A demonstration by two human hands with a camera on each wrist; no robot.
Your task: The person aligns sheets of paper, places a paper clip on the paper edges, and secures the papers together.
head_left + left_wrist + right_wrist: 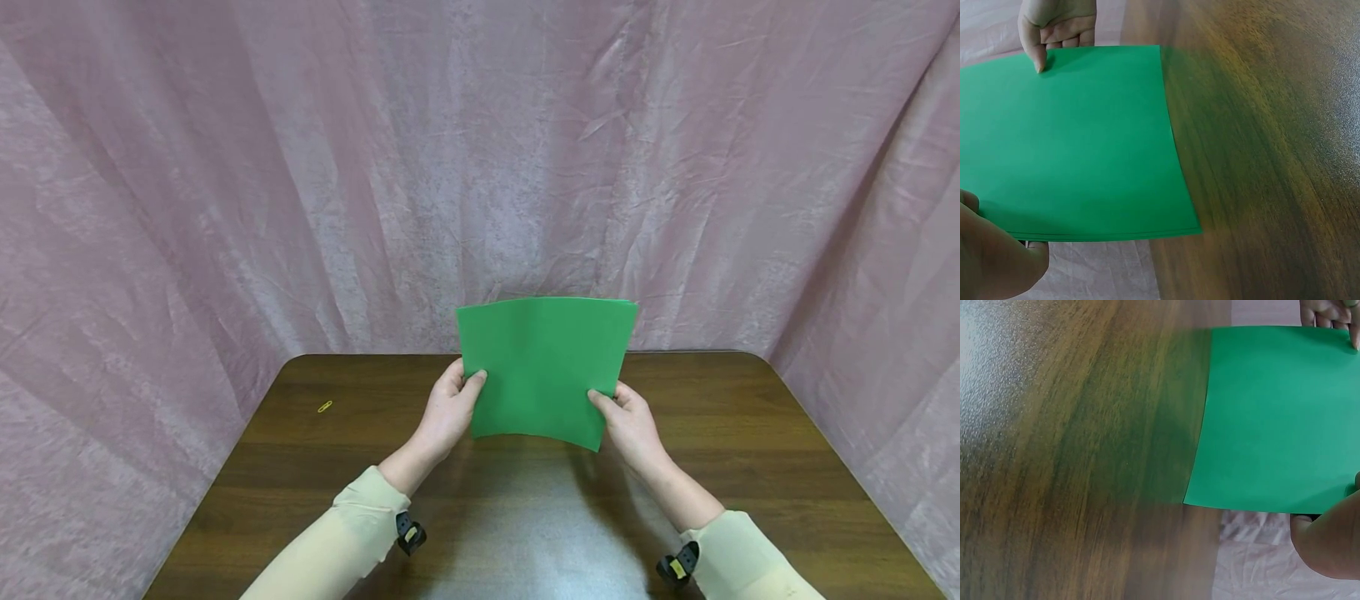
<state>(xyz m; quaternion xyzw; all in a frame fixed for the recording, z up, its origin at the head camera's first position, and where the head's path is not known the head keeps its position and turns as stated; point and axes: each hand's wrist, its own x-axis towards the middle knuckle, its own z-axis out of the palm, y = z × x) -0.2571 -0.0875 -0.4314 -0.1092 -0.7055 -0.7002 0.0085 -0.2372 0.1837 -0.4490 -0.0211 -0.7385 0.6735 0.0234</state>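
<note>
Both hands hold up a thin stack of green paper sheets, tilted toward me and slightly bowed over the table. My left hand pinches its left edge, thumb on the front face and fingers behind. On the opposite edge my right hand grips in the same way, its thumb lying on the front. In the left wrist view, several layers show along the near edge of the green sheets. The fingers behind the paper are mostly hidden.
A small yellow paper clip lies on the brown wood-grain table, toward the back left. Pink crushed-velvet curtains hang behind the table and along its sides. Dark wrist devices sit on both light green sleeves.
</note>
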